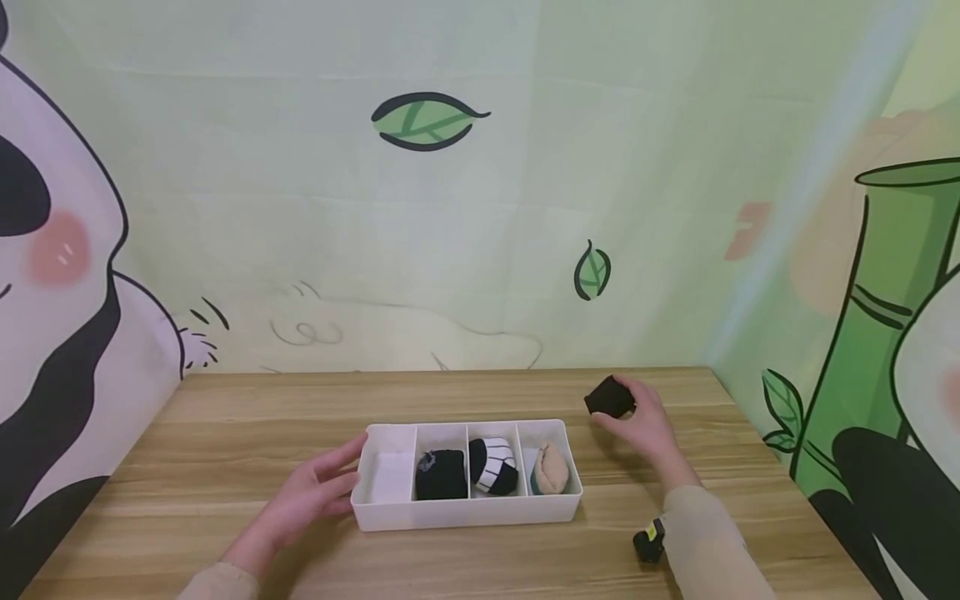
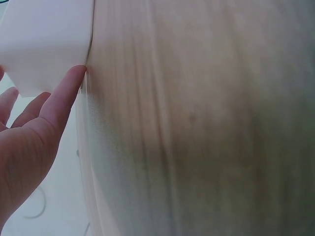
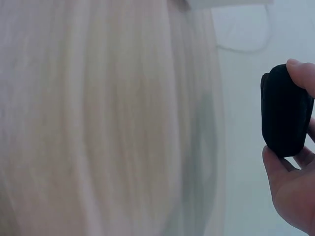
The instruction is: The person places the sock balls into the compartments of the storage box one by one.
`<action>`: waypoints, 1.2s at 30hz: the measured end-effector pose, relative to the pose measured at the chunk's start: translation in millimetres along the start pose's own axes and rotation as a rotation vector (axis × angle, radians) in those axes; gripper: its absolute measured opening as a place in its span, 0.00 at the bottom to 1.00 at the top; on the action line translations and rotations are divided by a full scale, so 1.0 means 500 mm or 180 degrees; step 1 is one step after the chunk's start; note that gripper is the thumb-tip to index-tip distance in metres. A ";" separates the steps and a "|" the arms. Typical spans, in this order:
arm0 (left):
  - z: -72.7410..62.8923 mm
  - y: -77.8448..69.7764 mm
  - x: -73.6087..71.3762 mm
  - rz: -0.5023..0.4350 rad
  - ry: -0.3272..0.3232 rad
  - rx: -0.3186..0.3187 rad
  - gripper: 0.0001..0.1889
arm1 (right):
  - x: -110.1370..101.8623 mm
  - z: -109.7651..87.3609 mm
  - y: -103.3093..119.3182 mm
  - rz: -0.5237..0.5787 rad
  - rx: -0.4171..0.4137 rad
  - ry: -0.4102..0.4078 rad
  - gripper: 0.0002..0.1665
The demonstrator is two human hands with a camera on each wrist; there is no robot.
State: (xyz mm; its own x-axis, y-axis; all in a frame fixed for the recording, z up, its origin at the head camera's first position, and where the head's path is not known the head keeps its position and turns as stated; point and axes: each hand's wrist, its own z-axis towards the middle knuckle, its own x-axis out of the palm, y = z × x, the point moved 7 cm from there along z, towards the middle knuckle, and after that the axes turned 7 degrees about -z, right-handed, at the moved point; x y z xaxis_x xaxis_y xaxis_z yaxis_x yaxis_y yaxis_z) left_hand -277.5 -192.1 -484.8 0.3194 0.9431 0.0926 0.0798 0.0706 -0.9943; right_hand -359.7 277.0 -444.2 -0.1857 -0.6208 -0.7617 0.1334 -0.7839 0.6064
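Note:
A white divided box (image 1: 468, 515) stands on the table. From the second compartment rightward it holds a folded black sock (image 1: 441, 477) with a grey pattern, a black-and-white checked sock (image 1: 495, 467) and a beige rolled sock (image 1: 551, 470). My left hand (image 1: 307, 496) touches the box's left end with extended fingers; in the left wrist view a fingertip (image 2: 76, 73) meets the box's lower edge. Beyond the box's right end, my right hand (image 1: 648, 425) pinches a folded black sock (image 1: 609, 397) between thumb and fingers, above the table. The right wrist view shows this sock (image 3: 285, 113) close up.
The wood-grain table (image 1: 285, 400) reaches back to a printed cloth backdrop (image 1: 480, 208) with panda, leaf and bamboo drawings. A small black object (image 1: 647, 543) with a yellow mark sits beside the right sleeve (image 1: 708, 542).

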 end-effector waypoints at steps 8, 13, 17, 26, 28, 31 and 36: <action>-0.001 -0.001 0.000 0.0001 0.0007 0.0017 0.33 | -0.003 -0.004 0.046 0.0206 -0.0284 -0.0031 0.45; -0.001 -0.003 0.000 0.0010 -0.0002 -0.0008 0.33 | -0.002 -0.010 0.070 0.0319 -0.0386 -0.0015 0.45; -0.001 -0.002 0.000 0.0023 0.0002 -0.0017 0.33 | 0.000 -0.017 0.093 0.0366 -0.0502 -0.0008 0.44; -0.001 -0.003 -0.001 0.0035 -0.0002 -0.0019 0.34 | 0.011 -0.027 0.144 0.0479 -0.0704 0.0025 0.46; -0.001 -0.003 0.000 0.0025 -0.0002 -0.0018 0.33 | 0.014 -0.029 0.154 0.0467 -0.0776 0.0019 0.46; -0.002 -0.002 0.001 -0.0006 0.0015 -0.0013 0.33 | 0.020 -0.033 0.171 0.0467 -0.0900 0.0027 0.46; -0.002 -0.002 0.001 0.0006 0.0018 -0.0005 0.33 | 0.033 -0.043 0.198 0.0470 -0.1044 0.0084 0.47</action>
State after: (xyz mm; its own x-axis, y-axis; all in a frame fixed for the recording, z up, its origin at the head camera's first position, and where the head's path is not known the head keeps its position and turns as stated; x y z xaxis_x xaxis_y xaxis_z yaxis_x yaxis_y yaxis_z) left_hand -276.6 -191.9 -483.7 0.3249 0.9414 0.0911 0.0807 0.0684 -0.9944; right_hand -328.9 188.6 -401.6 -0.1165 -0.7243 -0.6796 0.4631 -0.6449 0.6080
